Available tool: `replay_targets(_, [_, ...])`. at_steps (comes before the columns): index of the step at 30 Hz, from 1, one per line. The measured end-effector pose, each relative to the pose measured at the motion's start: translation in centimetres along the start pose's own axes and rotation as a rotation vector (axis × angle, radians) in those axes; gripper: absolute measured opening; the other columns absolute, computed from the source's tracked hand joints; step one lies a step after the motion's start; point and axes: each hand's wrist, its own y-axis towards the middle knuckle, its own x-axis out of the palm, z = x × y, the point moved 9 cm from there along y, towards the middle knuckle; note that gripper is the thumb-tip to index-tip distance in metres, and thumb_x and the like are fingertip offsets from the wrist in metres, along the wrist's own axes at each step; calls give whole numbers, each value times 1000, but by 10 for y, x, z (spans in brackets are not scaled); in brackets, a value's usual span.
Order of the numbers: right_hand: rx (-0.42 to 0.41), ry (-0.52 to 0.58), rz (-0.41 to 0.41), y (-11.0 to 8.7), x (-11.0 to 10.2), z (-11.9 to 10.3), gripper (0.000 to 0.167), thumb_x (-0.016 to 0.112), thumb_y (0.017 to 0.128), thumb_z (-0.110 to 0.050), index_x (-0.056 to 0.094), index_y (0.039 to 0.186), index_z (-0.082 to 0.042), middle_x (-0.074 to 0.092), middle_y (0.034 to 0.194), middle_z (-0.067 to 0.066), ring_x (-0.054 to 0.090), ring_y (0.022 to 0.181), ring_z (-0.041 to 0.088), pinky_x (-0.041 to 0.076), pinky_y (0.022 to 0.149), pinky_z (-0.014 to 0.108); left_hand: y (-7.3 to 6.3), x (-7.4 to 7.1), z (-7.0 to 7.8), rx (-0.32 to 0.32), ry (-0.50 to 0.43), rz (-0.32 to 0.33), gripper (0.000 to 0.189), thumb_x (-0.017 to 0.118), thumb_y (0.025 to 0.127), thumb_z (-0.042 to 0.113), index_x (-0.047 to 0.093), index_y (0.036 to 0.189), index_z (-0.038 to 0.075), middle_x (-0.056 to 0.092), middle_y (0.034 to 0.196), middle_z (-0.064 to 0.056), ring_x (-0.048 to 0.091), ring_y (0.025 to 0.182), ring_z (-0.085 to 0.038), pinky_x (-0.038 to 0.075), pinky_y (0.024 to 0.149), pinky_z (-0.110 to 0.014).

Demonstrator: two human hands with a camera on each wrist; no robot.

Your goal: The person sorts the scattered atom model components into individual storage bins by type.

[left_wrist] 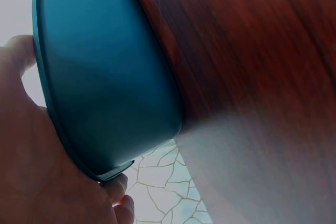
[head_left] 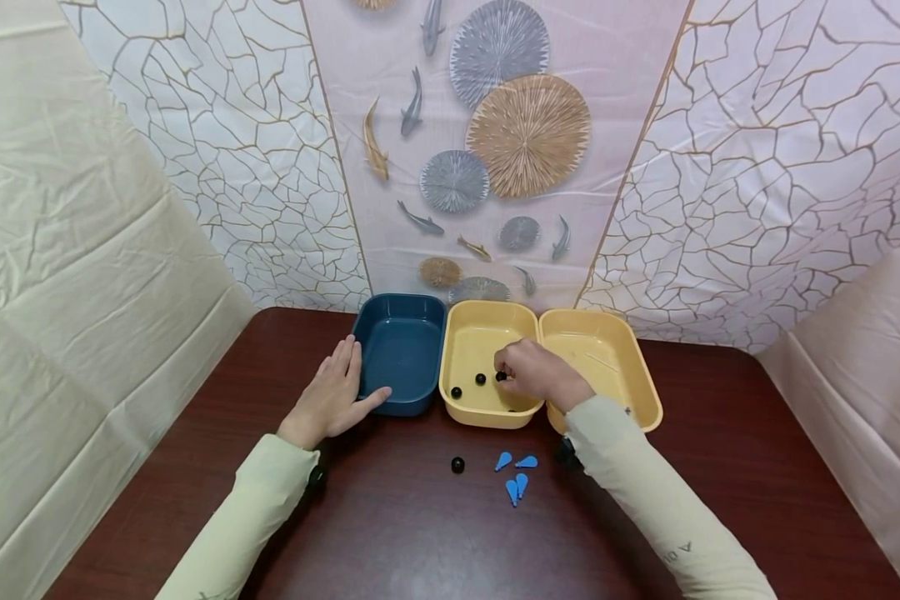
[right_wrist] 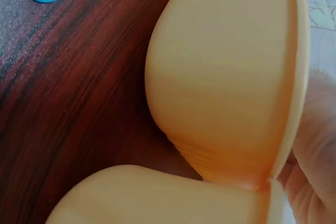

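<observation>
My left hand (head_left: 333,392) lies along the left rim of the dark blue bin (head_left: 401,408), fingers straight and thumb over the near edge; the left wrist view shows the palm against the bin's rim (left_wrist: 44,87). My right hand (head_left: 536,371) reaches into the middle yellow bin (head_left: 487,418), its fingers curled and a small black ball (head_left: 501,377) at the fingertips. More black balls (head_left: 480,379) lie on that bin's floor. In the right wrist view, part of the right hand (right_wrist: 315,145) appears beyond the yellow rim, fingertips hidden.
A second yellow bin (head_left: 648,396) stands at the right, holding a thin pale strip and a small dark bit. On the brown table (head_left: 390,517) lie one black ball (head_left: 457,465) and several blue drop-shaped pieces (head_left: 526,462). A patterned cloth (head_left: 292,167) hangs behind.
</observation>
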Motion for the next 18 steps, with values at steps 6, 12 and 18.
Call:
replay_targets(6, [30,-22,-28,0,0,2,10,81,90,-7,73,86,-5,63,73,3,47,65,12,44,63,26,0,1,1,-2,-4,-6,103,52,103,62,14,165,-10,11,176,-28,15,164,-46,20,132,-61])
replay_targets(12, [-4,-35,-20,-5,-15,-8,6,81,91,-7,75,92,-4,73,85,7,59,71,13,54,68,31,0,0,1,-4,-2,-3,102,53,103,61,15,164,-11,11,175,-28,15,163,-47,20,132,-61])
replay_targets(18, [-73,-45,13,-13,-36,-23,7,80,90,-5,73,88,-6,71,82,3,62,72,16,55,69,32,-1,0,1,-5,0,-1,102,53,103,61,15,164,-11,12,175,-29,15,163,-47,21,131,-62])
